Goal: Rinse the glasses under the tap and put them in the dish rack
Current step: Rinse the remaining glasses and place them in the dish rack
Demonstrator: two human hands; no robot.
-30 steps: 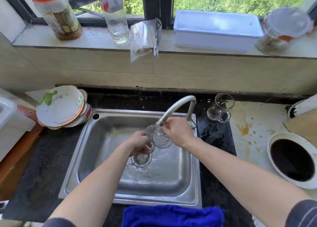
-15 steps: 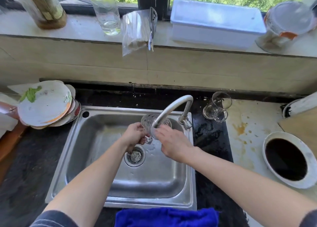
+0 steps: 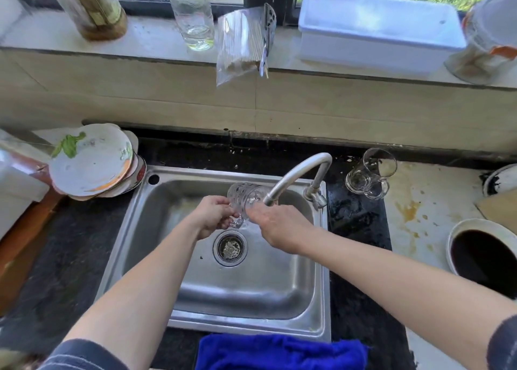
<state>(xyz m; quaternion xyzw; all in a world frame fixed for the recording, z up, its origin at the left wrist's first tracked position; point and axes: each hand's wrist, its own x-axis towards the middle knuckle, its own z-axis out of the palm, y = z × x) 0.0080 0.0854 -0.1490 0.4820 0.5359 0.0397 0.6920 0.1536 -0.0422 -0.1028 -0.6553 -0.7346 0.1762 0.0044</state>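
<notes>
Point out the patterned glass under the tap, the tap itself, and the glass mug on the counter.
patterned glass (image 3: 242, 195): head view, textured side wall.
tap (image 3: 292, 171): head view, curved spout.
glass mug (image 3: 369, 174): head view, clear body.

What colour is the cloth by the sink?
The cloth is bright blue, seen in the head view.

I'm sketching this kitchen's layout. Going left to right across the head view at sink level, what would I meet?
stack of plates → patterned glass under the tap → handled glass → bowl of dark liquid
</notes>
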